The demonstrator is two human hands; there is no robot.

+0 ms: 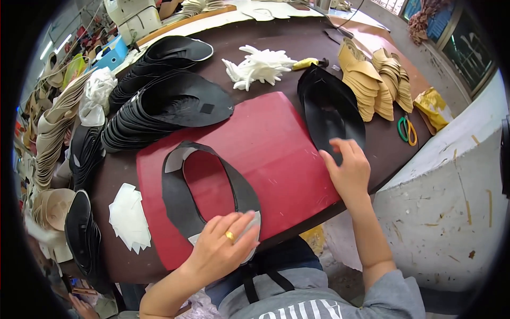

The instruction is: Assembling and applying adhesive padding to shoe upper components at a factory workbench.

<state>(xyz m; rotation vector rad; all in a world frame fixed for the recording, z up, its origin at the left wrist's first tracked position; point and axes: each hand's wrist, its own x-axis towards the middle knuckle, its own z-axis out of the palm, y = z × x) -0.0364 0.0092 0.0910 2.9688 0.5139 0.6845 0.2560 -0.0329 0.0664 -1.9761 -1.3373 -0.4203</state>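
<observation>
A dark grey, ring-shaped shoe upper (180,199) lies flat on a red mat (281,175), with pale reinforcement patches at its far and near ends. Over its near end rests my left hand (226,239), fingers stretched out and a gold ring on one of them; part of the near patch is hidden beneath it. My right hand (351,169) is at the near end of a black shoe upper (332,109) standing right of the mat. Its thumb and fingers are apart, and nothing shows between them. Whether it touches that black piece I cannot tell.
Stacked black uppers (175,101) fill the back left. White patches (130,218) lie left of the mat, and white strips (257,66) are heaped behind it. At right are tan pieces (361,80) and scissors (408,131); a yellow-handled tool (305,64) lies farther back.
</observation>
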